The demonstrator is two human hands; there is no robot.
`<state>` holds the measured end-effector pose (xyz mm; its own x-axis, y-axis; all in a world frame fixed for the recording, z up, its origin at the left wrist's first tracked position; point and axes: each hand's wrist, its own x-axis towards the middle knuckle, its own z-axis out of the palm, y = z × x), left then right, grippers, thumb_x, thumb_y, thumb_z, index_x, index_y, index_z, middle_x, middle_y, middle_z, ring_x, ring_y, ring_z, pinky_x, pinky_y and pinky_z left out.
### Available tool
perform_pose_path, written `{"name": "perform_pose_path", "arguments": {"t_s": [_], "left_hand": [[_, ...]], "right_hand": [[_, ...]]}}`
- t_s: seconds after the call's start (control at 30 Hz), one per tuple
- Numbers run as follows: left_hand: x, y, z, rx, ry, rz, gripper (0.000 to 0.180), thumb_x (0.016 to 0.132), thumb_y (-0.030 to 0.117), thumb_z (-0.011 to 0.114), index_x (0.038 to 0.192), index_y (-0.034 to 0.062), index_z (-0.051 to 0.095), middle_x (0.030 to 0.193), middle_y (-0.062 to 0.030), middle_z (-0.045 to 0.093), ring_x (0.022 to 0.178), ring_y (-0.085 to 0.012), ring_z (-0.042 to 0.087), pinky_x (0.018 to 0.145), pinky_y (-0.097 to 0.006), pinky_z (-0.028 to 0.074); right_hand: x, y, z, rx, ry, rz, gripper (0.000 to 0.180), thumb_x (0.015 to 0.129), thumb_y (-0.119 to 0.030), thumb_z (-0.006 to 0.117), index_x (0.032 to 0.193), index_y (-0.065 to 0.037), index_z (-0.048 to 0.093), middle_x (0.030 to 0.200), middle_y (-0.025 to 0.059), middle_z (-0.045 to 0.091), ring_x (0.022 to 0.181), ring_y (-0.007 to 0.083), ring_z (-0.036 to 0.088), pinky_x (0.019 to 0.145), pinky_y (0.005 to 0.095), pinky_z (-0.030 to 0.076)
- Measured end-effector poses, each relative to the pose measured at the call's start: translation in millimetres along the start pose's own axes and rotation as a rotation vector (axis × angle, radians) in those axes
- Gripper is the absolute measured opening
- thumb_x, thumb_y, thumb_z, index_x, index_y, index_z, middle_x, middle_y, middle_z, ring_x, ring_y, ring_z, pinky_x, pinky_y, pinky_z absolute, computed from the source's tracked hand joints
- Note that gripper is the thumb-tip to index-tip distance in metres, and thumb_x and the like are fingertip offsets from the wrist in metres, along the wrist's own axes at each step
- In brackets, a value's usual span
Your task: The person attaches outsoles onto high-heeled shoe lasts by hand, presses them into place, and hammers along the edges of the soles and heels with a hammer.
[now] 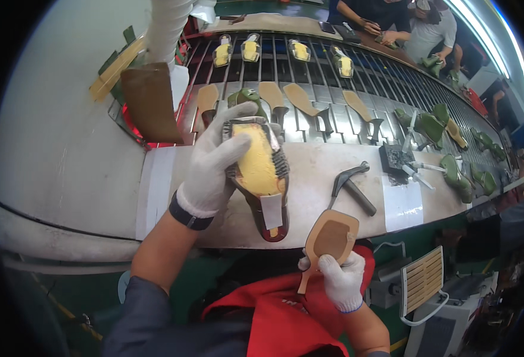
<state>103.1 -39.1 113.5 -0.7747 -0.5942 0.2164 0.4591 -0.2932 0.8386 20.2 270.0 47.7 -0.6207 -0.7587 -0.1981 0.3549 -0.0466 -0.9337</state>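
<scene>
Head view: your left hand [211, 166] is clamping a lasted shoe [260, 172] over the desk [315, 160] — your right hand [340, 279], just below the desk's edge, is gripping a tan sole [330, 238].

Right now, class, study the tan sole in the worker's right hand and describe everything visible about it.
The tan sole is a flat, leather-like piece with a broad rounded forepart, a raised paler rim and a darker brown inner face, narrowing to a thin waist. The gloved right hand grips that narrow lower end, holding it upright, forepart up, in front of the workbench edge, above a red apron.
</scene>
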Motion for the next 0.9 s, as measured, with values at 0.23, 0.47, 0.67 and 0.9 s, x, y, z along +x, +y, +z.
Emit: {"name": "perform_pose_path", "arguments": {"t_s": [0.23,0.47,0.67,0.9], "left_hand": [[-41.6,17.0,29.8,0.026,-0.165,-0.085,0.050,0.101,0.005,0.063,0.150,0.0035,0.051,0.134,-0.0298,0.070,0.127,-0.0393,0.070,0.110,-0.052,0.058],[-69.2,13.4,27.1,0.027,-0.186,-0.052,0.044,0.106,0.025,0.071,0.141,0.0036,0.055,0.137,-0.0304,0.070,0.129,-0.0389,0.070,0.109,-0.053,0.059],[-69.4,12.7,14.6,0.012,-0.332,0.004,0.067,0.091,0.031,0.086,0.140,-0.0005,0.055,0.139,-0.0303,0.068,0.130,-0.0379,0.070,0.112,-0.053,0.057],[-70.8,19.0,16.7,0.071,-0.351,-0.014,0.068,0.085,0.020,0.088,0.141,-0.0015,0.054,0.137,-0.0288,0.069,0.130,-0.0352,0.070,0.112,-0.051,0.057]], "right_hand": [[2.2,-63.5,58.6,-0.019,-0.299,-0.064,0.027,0.104,-0.008,0.067,0.119,0.013,0.073,0.103,0.0172,0.082,0.083,0.0190,0.079,0.081,0.0338,0.066],[12.1,-72.1,93.2,0.045,-0.310,0.100,0.034,0.109,-0.014,0.059,0.121,0.014,0.074,0.098,0.0174,0.082,0.083,0.0193,0.079,0.072,0.0320,0.065],[12.2,-69.1,97.8,-0.112,-0.298,0.014,0.033,0.106,-0.015,0.060,0.116,0.013,0.077,0.092,0.0151,0.081,0.075,0.0152,0.075,0.066,0.0293,0.061],[8.0,-68.9,99.0,-0.096,-0.265,0.052,0.033,0.105,-0.015,0.060,0.115,0.011,0.078,0.088,0.0135,0.081,0.073,0.0138,0.074,0.065,0.0286,0.060]]}}
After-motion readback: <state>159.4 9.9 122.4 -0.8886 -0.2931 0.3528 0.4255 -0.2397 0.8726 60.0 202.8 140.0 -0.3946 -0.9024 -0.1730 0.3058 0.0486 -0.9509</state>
